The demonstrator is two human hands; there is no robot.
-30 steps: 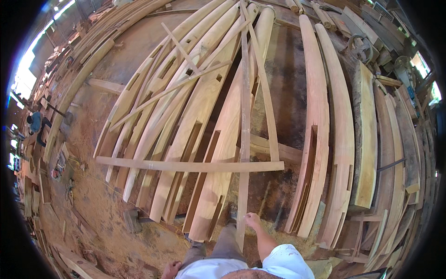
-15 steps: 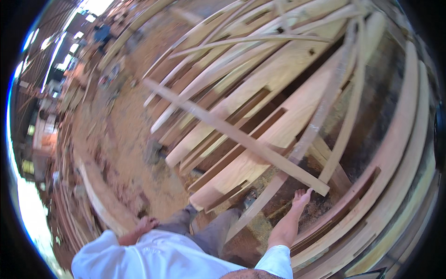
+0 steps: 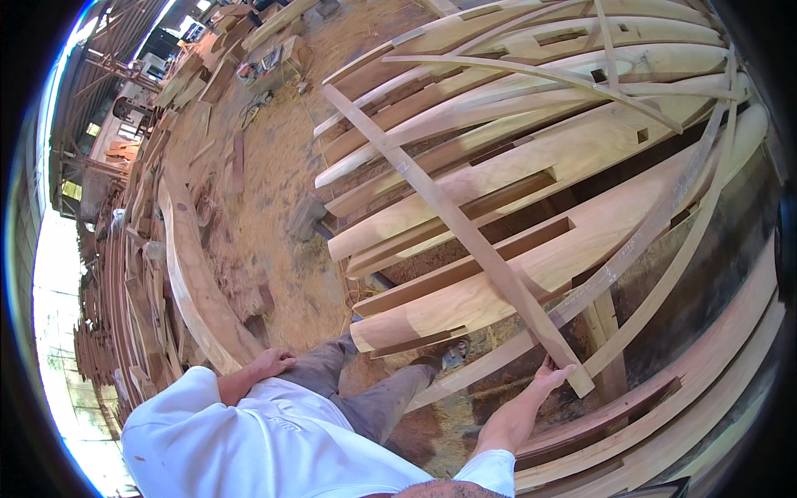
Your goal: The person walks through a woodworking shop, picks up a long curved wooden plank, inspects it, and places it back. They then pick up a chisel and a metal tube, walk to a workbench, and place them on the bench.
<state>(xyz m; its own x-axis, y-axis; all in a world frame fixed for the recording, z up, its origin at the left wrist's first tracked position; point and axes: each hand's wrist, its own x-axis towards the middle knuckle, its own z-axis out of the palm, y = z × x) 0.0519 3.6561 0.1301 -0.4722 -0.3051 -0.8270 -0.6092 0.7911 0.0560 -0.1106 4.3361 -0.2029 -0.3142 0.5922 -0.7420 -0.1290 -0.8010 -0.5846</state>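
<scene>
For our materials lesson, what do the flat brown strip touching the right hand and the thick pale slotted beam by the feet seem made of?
The strip: probably wood, perhaps planed; matte brown surface.
The beam: likely wood, seemingly unvarnished; streaky grain, little gloss.

At the right fingers (image 3: 548,366), the flat strip (image 3: 457,221) is matt wood; beyond them, the wooden beam (image 3: 581,239) looks smooth; left, the floor (image 3: 270,191) looks rough.

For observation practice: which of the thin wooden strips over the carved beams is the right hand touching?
The straight strip crossing the beams at their slotted ends: the right hand touches its near end; others are untouched.
</scene>
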